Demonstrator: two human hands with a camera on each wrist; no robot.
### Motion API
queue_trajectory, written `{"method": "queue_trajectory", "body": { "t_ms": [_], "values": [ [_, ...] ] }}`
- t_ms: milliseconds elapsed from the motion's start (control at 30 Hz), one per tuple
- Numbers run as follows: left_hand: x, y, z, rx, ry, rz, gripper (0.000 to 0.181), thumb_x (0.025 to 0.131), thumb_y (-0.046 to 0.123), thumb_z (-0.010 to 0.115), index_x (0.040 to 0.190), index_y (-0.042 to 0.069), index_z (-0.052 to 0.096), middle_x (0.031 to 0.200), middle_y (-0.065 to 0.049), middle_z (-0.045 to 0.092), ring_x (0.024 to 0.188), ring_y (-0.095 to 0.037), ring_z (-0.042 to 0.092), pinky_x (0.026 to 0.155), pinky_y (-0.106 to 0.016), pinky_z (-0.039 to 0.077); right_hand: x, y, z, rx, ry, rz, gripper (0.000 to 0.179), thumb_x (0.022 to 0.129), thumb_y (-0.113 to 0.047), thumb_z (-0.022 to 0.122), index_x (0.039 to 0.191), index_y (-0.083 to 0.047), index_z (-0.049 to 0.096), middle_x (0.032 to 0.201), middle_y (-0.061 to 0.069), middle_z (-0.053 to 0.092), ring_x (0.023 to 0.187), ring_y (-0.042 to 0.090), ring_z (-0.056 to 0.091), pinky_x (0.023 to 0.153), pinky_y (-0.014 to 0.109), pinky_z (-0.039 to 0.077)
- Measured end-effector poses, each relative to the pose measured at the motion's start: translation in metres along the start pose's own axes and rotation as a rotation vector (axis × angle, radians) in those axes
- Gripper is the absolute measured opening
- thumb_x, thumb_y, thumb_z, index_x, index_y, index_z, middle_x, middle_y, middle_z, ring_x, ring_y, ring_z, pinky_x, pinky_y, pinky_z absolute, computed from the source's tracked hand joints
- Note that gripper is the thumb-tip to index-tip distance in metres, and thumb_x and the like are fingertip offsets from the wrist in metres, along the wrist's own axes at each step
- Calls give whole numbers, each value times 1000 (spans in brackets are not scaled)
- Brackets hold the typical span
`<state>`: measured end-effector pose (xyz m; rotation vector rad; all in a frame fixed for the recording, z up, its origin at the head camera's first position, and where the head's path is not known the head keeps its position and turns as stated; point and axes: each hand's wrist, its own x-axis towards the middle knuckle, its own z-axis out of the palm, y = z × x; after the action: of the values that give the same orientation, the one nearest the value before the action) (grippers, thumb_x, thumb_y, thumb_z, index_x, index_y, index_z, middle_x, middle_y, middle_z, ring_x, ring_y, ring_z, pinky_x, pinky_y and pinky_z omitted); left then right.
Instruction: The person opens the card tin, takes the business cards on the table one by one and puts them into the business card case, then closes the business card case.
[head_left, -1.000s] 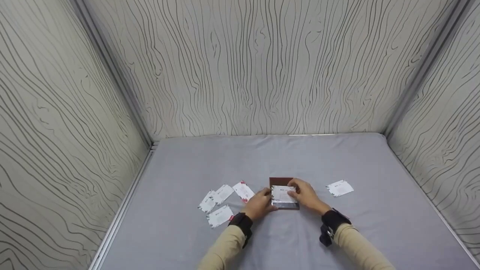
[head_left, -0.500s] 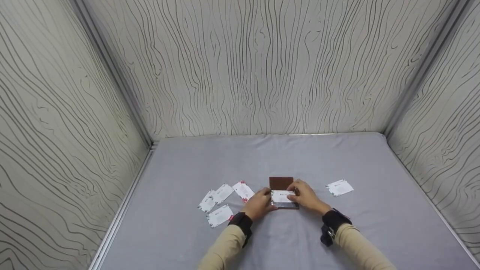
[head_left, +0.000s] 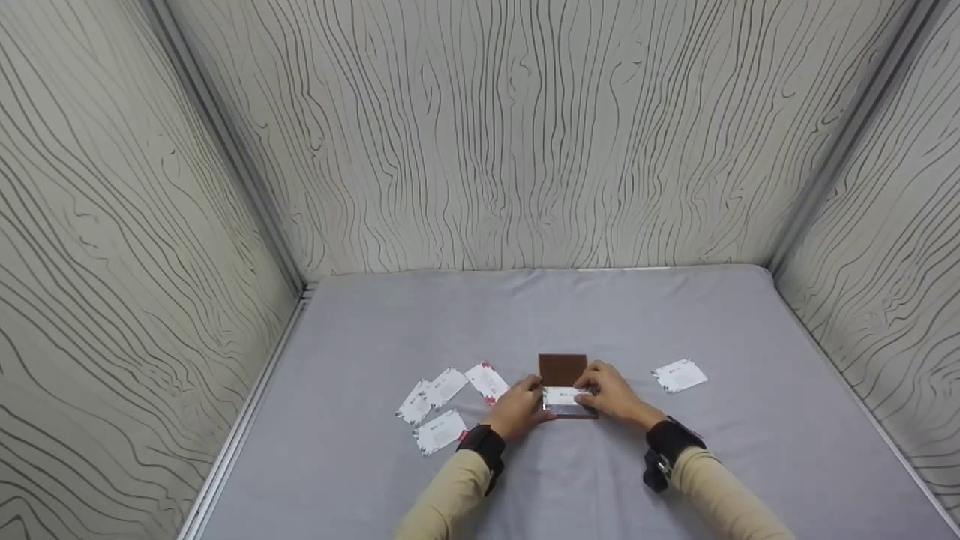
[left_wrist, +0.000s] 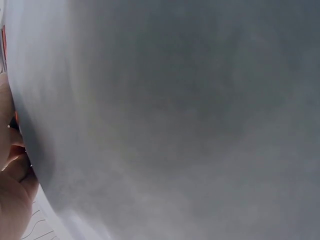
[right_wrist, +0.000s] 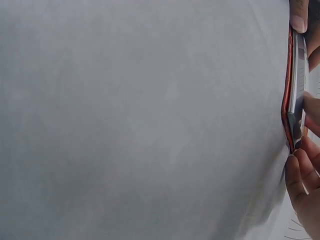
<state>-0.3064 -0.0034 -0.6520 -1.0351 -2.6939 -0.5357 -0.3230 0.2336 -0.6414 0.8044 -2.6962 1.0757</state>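
Left hand clamped on left side of brown holder, likely steadying it. Right hand pinches right end of white card, at holder between both hands, probably keeping it aligned. Loose cards left of left hand, lone card right of right hand, presumably clear of work.

From above, my head view looks across the flat grey cloth-covered table toward its far edge; both wrist views share it close-up.
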Motion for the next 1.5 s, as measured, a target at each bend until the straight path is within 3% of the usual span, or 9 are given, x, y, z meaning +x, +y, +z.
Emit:
{"method": "queue_trajectory", "body": {
  "t_ms": [200, 600, 833, 1033, 1300, 1500],
  "values": [
    [0, 0, -1, -6, 5, 1, 38, 89, 29, 74, 111, 0, 67, 121, -11, 58, 111, -23, 59, 96, -29, 46, -1, 0, -1, -13, 12, -22, 7, 83, -3, 74, 88, 1, 72, 94, 10, 56, 89, 29, 51, 79, 44, 41],
    [1, -1, 2, 5, -4, -14, 40, 89, 33, 73, 110, -1, 67, 124, -12, 57, 114, -25, 59, 99, -29, 45, 1, 1, -6, 31, 18, 22, 16, 87, 0, 69, 102, 4, 69, 97, 13, 61, 89, 32, 59, 80, 45, 49],
    [1, -1, 3, -9, -4, -19, 42, 89, 32, 74, 112, -2, 67, 123, -11, 57, 114, -24, 59, 99, -29, 45, 1, 2, -15, -69, 58, 114, 5, 90, -9, 70, 93, -6, 68, 87, 1, 63, 79, 20, 59, 71, 39, 49],
    [1, 0, 2, -21, -19, -43, 42, 89, 31, 74, 114, -1, 67, 124, -10, 57, 115, -23, 58, 99, -29, 45, -1, 7, -22, -146, 103, 175, 10, 86, -12, 75, 84, -9, 66, 78, -2, 60, 75, 19, 57, 70, 40, 48],
    [1, 0, 6, -21, -16, -58, 44, 87, 34, 74, 115, 1, 67, 122, -9, 57, 113, -23, 59, 97, -30, 46, -11, 24, -32, -332, 187, 252, 14, 83, -14, 77, 88, -3, 68, 82, 9, 59, 78, 32, 56, 68, 49, 46],
    [1, -1, 7, -8, -26, -67, 43, 88, 34, 74, 116, 1, 67, 124, -9, 57, 115, -23, 58, 98, -29, 45, -21, 35, -43, -351, 187, 306, 23, 85, -14, 74, 98, 3, 68, 97, 20, 58, 93, 42, 53, 75, 56, 44]
  ]
}}
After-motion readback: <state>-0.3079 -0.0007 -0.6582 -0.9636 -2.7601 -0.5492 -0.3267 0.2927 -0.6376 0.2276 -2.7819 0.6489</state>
